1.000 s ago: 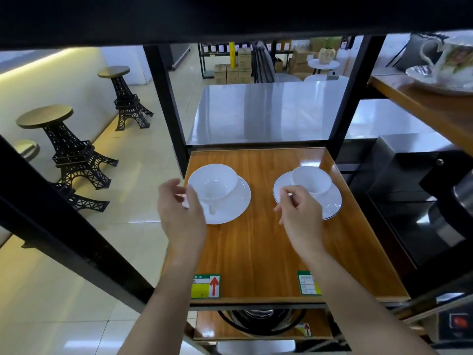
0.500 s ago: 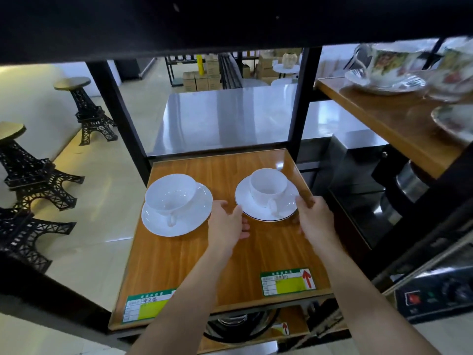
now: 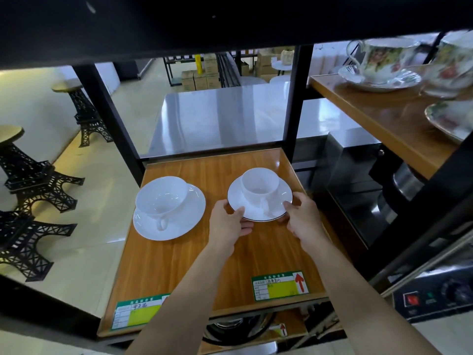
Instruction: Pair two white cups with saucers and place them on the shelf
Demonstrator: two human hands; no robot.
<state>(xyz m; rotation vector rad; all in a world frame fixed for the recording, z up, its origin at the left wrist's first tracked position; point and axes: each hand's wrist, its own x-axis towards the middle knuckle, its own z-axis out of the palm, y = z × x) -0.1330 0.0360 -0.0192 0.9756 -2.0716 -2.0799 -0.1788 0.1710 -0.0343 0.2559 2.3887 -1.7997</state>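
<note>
Two white cups sit on white saucers on the wooden shelf (image 3: pixel 179 265). The left cup (image 3: pixel 161 198) stands on its saucer (image 3: pixel 189 221) with the handle toward me, untouched. The right cup (image 3: pixel 259 185) stands on a dark-rimmed saucer (image 3: pixel 235 196). My left hand (image 3: pixel 227 226) grips that saucer's near left rim. My right hand (image 3: pixel 302 216) grips its near right rim. The saucer's near edge looks slightly raised off the wood.
Black frame posts (image 3: pixel 107 119) flank the shelf, with a dark board overhead. A higher wooden shelf (image 3: pixel 378 119) at right carries floral cups and saucers. Price labels (image 3: pixel 280 285) line the front edge. Tower-shaped black stools (image 3: pixel 33 185) stand on the floor at left. A steel counter lies behind.
My left hand left the left cup set and moved to the right saucer. Both hands now hold the right saucer's rim. The view shifted rightward.
</note>
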